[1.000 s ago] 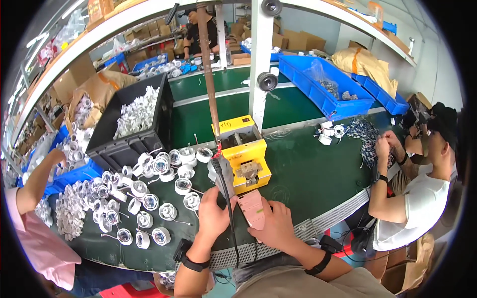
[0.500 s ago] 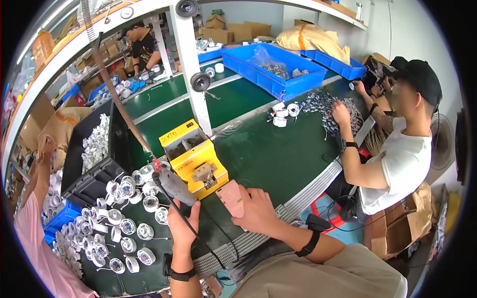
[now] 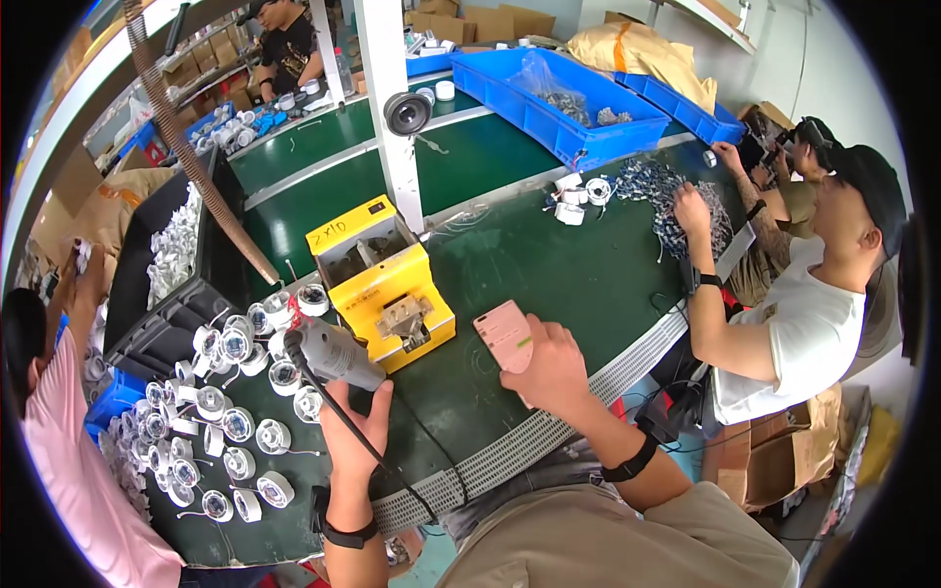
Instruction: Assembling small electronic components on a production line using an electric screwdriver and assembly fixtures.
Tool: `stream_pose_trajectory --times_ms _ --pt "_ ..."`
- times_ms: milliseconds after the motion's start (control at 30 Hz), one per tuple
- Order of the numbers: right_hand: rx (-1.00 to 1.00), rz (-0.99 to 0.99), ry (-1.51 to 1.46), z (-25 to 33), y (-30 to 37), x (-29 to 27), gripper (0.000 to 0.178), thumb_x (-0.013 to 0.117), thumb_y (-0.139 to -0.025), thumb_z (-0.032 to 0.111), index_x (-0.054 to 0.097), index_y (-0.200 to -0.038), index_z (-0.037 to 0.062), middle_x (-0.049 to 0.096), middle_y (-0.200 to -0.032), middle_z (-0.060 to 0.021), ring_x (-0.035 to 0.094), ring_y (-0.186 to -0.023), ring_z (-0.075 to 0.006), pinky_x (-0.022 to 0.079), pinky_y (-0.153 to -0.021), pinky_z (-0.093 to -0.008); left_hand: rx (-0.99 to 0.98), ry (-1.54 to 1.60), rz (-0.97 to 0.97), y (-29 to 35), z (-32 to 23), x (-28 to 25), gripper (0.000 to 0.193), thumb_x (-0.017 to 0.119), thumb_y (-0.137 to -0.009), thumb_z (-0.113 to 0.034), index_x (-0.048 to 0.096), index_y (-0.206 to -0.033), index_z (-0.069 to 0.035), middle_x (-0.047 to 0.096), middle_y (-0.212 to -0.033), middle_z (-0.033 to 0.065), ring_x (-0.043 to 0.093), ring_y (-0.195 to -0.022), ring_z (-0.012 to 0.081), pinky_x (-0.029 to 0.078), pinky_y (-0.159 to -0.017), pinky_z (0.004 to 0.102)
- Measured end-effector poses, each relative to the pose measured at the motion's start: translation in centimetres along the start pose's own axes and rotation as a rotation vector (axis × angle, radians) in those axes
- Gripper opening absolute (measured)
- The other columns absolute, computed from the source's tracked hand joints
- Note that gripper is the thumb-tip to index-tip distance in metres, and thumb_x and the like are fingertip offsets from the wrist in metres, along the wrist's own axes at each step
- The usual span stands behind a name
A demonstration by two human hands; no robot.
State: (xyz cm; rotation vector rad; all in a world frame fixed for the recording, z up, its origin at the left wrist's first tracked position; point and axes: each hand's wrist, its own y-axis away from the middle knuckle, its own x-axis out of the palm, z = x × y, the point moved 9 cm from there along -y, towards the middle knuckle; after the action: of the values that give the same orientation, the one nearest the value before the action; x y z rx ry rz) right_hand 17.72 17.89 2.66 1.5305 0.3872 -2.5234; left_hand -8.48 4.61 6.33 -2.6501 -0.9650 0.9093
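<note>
My right hand [image 3: 551, 370] is closed around the lower right edge of a pink phone-shaped slab [image 3: 503, 336], just above the green work surface. To its left, my left hand [image 3: 355, 431] has its thumb and fingers spread in a V. They are at the near end of a grey cylindrical power tool [image 3: 338, 353]; whether they touch it is unclear. A black cable [image 3: 345, 416] runs from the tool across this hand. Behind the tool stands a yellow machine [image 3: 384, 284] with a metal fixture on its front.
Many round white parts with wires [image 3: 237, 423] cover the left side. A black crate [image 3: 162, 323] of white pieces stands behind them. Blue bins [image 3: 549, 108] sit at the back. A co-worker in white [image 3: 774, 314] handles a wire pile [image 3: 667, 211] at right. A brown coiled hose [image 3: 196, 157] hangs down.
My right hand has carried the pink phone-shaped slab rightward, away from the yellow machine. My left hand stays by the grey tool. The whole view has shifted slightly.
</note>
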Motion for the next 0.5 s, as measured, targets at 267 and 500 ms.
stream_pose_trajectory --times_ms 267,500 --pt "-0.068 -0.104 -0.262 0.3 -7.6 2.0 0.081 0.080 -0.070 0.028 0.047 -0.138 -0.0008 0.058 -0.126 -0.0239 0.060 -0.111 -0.0349 0.050 -0.095 -0.0405 0.046 -0.073 0.056 -0.1 -0.3 0.5 0.030 0.074 -0.080 -0.007 0.064 -0.107 0.003 0.070 -0.097 0.0171 0.068 -0.092 0.0293 0.050 -0.087 0.0356" --pt "-0.093 -0.469 -0.126 -4.4 -15.5 -3.4 0.074 0.079 -0.077 0.035 0.048 -0.137 0.0053 0.054 -0.129 -0.0196 0.048 -0.123 -0.0377 0.039 -0.106 -0.0467 0.087 -0.076 0.073 -0.2 -1.9 -1.0 0.038 0.074 -0.078 -0.008 0.062 -0.112 0.001 0.066 -0.110 0.0178 0.063 -0.104 0.0347 0.046 -0.094 0.0407"
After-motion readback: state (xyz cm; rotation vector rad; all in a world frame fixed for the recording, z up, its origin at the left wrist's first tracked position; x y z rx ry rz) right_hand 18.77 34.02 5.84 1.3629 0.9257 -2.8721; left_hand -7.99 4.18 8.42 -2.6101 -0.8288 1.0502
